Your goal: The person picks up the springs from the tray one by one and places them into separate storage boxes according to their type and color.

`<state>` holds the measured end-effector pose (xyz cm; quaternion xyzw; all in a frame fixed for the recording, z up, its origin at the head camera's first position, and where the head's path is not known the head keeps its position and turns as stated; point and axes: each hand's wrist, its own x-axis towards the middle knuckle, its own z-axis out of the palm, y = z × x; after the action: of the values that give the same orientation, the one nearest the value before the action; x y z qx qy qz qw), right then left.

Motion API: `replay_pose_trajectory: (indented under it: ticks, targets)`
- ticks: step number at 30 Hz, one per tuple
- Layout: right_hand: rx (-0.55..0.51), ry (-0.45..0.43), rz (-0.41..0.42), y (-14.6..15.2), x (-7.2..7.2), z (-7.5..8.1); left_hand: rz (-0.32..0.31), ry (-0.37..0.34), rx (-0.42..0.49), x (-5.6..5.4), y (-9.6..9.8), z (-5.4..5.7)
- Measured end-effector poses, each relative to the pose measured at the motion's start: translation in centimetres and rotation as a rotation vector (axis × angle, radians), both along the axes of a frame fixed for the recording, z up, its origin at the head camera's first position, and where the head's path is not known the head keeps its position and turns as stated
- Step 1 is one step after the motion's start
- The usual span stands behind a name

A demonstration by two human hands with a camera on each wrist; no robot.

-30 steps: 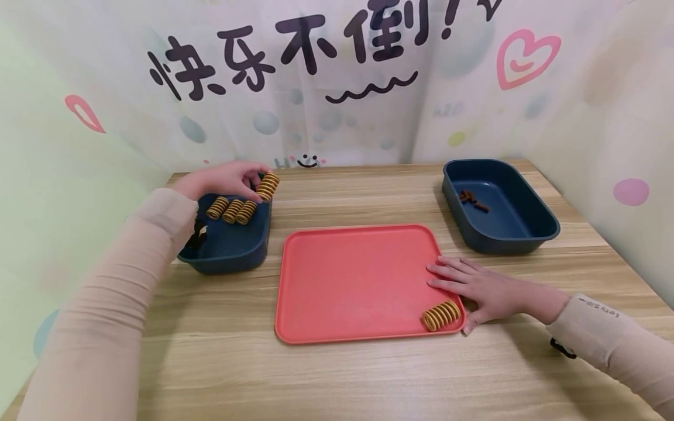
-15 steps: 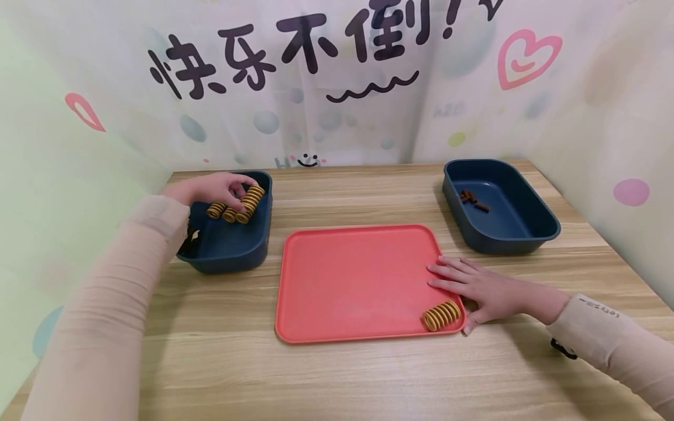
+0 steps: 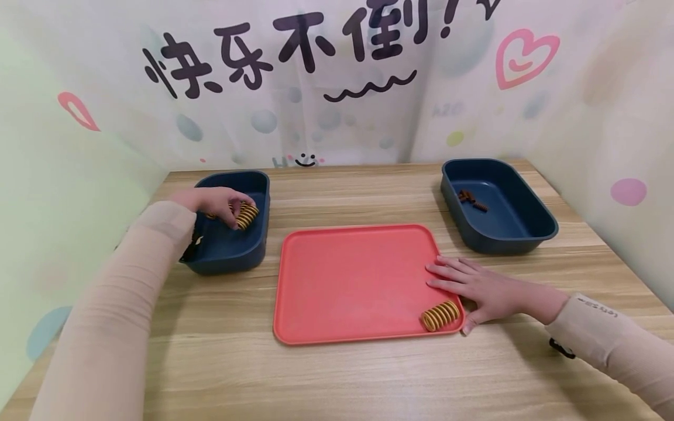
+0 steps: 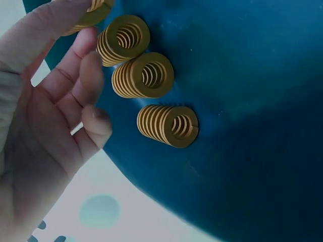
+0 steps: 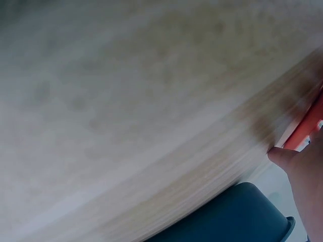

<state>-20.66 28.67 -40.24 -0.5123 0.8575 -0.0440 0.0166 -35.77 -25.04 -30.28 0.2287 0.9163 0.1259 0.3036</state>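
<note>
My left hand [image 3: 217, 202] is inside the left blue bin [image 3: 226, 248], pinching a gold coil spring [image 3: 247, 216] between thumb and fingers. The left wrist view catches only part of that held spring [image 4: 93, 16] at its top edge. Beside it, more gold springs [image 4: 143, 78] lie in a row on the bin floor; in the head view the hand mostly hides them. My right hand [image 3: 487, 292] rests with spread fingers on the right edge of the red tray [image 3: 353, 280]. Close to its thumb, one gold spring [image 3: 441, 316] lies in the tray's near right corner.
A second blue bin [image 3: 505, 231] stands at the back right, with several small brown springs [image 3: 472, 200] inside. Both bins and the tray sit on a wooden table [image 3: 337, 380]. A printed curtain [image 3: 347, 128] hangs behind the table.
My left hand has lowered the held spring from over the bin's far right rim down beside the other springs in the bin. My right hand has stayed still on the tray edge.
</note>
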Motion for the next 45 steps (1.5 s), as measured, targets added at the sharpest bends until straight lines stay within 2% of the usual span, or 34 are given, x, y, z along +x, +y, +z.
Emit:
replay_pose_trajectory:
  ticks: [5,10,18,27,32,41,45]
  targets:
    - [-0.004,0.003,0.0,0.1,-0.1,-0.1,-0.052,-0.015,-0.071,-0.1,0.2,-0.1]
    - [-0.003,0.0,-0.002,0.0,-0.1,-0.1,-0.057,-0.014,-0.127,-0.3,0.2,-0.2]
    - [0.005,-0.006,-0.006,-0.1,0.0,0.0,-0.071,0.0,-0.157,-0.7,0.0,-0.6]
    - [-0.024,0.03,0.035,-0.1,-0.2,-0.2,-0.051,-0.021,-0.129,-0.8,-0.2,-1.2]
    - [-0.013,0.006,0.014,-0.1,-0.1,-0.2,-0.019,-0.029,-0.119,-0.7,-0.2,-1.5]
    - [-0.039,0.037,0.036,0.0,-0.1,-0.2,0.047,-0.077,-0.106,-0.6,0.1,-1.2]
    - [-0.036,0.026,0.03,0.0,-0.2,-0.2,0.067,-0.096,-0.102,-0.6,0.1,-1.1]
